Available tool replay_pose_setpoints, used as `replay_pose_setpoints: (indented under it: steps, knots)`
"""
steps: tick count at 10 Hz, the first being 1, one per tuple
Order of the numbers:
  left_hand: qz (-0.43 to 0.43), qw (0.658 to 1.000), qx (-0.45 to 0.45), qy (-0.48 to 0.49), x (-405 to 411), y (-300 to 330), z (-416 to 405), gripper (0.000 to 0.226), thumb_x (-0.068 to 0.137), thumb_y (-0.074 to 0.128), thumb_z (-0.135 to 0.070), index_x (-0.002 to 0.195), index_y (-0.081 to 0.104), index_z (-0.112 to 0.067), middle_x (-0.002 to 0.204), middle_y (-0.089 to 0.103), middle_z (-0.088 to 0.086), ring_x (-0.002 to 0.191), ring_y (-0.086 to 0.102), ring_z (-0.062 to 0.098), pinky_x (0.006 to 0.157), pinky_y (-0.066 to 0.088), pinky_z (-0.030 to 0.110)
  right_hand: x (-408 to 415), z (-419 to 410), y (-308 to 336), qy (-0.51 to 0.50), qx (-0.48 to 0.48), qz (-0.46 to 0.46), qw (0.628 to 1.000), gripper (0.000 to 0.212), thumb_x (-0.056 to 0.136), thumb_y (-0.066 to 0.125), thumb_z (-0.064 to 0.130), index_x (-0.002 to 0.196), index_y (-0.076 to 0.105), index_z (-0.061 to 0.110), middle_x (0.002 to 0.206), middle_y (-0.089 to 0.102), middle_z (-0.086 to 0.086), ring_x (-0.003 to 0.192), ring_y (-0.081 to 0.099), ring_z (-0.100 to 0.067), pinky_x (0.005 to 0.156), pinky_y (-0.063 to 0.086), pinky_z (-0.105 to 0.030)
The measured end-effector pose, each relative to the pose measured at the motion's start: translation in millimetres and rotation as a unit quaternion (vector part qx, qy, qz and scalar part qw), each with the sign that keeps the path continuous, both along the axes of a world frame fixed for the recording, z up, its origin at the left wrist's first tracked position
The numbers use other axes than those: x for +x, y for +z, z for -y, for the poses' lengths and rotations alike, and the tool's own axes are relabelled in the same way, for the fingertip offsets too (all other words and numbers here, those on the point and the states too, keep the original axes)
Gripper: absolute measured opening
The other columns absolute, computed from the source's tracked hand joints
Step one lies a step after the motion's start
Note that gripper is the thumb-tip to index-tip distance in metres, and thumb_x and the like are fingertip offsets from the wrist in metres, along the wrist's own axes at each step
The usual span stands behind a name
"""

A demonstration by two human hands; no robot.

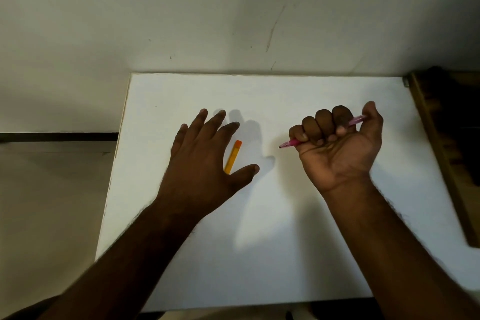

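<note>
Pink pen (291, 143) is fisted in the right hand (340, 148), palm up and fingers curled round the barrel. The tip points to 8 o'clock, above the white table (285, 241). This looks like a carrying hold, not a writing one. At 9 o'clock, an orange stick (233, 155) lies flat. The left hand (205, 158) is spread over it, probably reaching; I cannot tell whether it touches.

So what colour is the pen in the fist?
Pink, seen in the head view: the pen in the right hand.
</note>
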State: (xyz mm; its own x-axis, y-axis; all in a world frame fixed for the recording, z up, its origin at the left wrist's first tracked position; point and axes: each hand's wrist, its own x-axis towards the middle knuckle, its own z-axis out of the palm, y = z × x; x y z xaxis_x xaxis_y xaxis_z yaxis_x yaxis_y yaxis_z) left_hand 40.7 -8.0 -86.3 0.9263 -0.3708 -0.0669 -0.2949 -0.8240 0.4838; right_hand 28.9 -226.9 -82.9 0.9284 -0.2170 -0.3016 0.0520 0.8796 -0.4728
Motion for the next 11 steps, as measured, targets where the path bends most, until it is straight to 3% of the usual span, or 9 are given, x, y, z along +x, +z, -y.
replay_pose_setpoints:
  steps: [2,3,4,6,7,9,10,11]
  knots:
    - [-0.002,1.000,0.000,-0.002,-0.3,1.6,0.2,0.083,0.078,0.058,-0.073,0.148,0.040,-0.032,0.164,0.025,-0.006,0.155,0.007,0.017,0.124,0.011,0.049,0.3,-1.0,0.1,0.004,0.006,-0.001,1.000,0.067,0.094,0.035,0.070,0.054,0.031,0.017,0.051,0.023,0.002,0.050,0.021,-0.017,0.057,0.027,-0.030]
    - [-0.005,1.000,0.002,-0.002,0.3,2.5,0.5,0.084,0.079,0.058,-0.073,0.149,0.039,-0.032,0.165,0.024,-0.006,0.155,0.006,0.016,0.124,0.010,0.048,0.7,-0.9,0.4,0.003,-0.007,-0.001,1.000,0.064,0.097,0.035,0.061,0.052,0.034,0.016,0.049,0.023,0.001,0.049,0.020,-0.017,0.057,0.028,-0.031]
    - [-0.006,1.000,0.001,-0.002,0.2,3.1,0.6,0.084,0.078,0.059,-0.072,0.149,0.039,-0.031,0.165,0.024,-0.006,0.155,0.006,0.017,0.124,0.010,0.048,0.1,-1.1,1.0,0.005,0.000,0.000,1.000,0.066,0.095,0.035,0.069,0.054,0.031,0.016,0.051,0.023,0.002,0.050,0.021,-0.017,0.057,0.027,-0.031]
    - [-0.005,1.000,-0.002,0.000,0.3,3.1,0.8,0.084,0.078,0.060,-0.072,0.148,0.040,-0.032,0.164,0.025,-0.006,0.155,0.006,0.016,0.124,0.011,0.049,0.6,-1.7,3.0,0.009,-0.017,0.004,1.000,0.063,0.097,0.035,0.060,0.052,0.034,0.015,0.050,0.023,0.001,0.050,0.020,-0.017,0.056,0.028,-0.031]
    - [-0.003,1.000,-0.002,-0.001,0.0,2.4,0.7,0.084,0.078,0.060,-0.072,0.148,0.040,-0.031,0.164,0.025,-0.006,0.155,0.007,0.017,0.124,0.011,0.049,0.1,-2.5,3.4,0.011,-0.008,0.002,1.000,0.068,0.094,0.034,0.070,0.053,0.032,0.016,0.051,0.022,0.001,0.050,0.020,-0.017,0.057,0.027,-0.031]
    - [-0.003,1.000,0.002,-0.002,0.7,2.5,0.2,0.084,0.078,0.060,-0.073,0.148,0.040,-0.031,0.165,0.024,-0.006,0.155,0.006,0.017,0.124,0.011,0.048,1.3,-2.8,3.4,0.018,-0.024,0.002,1.000,0.066,0.097,0.035,0.062,0.050,0.035,0.015,0.048,0.024,0.001,0.049,0.020,-0.017,0.058,0.025,-0.032]
    - [0.000,1.000,0.002,-0.002,0.1,2.0,0.3,0.084,0.078,0.060,-0.073,0.148,0.041,-0.031,0.164,0.025,-0.006,0.155,0.007,0.017,0.124,0.011,0.048,0.4,-3.3,2.8,0.014,-0.009,-0.007,1.000,0.069,0.093,0.036,0.073,0.053,0.030,0.016,0.051,0.021,0.001,0.051,0.018,-0.018,0.059,0.023,-0.032]
    - [0.001,1.000,-0.002,-0.002,0.1,2.1,0.1,0.083,0.078,0.060,-0.072,0.147,0.041,-0.031,0.164,0.026,-0.005,0.155,0.007,0.018,0.124,0.012,0.049,1.1,-3.4,2.5,0.016,-0.021,-0.004,1.000,0.065,0.095,0.038,0.063,0.050,0.032,0.016,0.049,0.021,0.001,0.049,0.018,-0.018,0.058,0.024,-0.032]
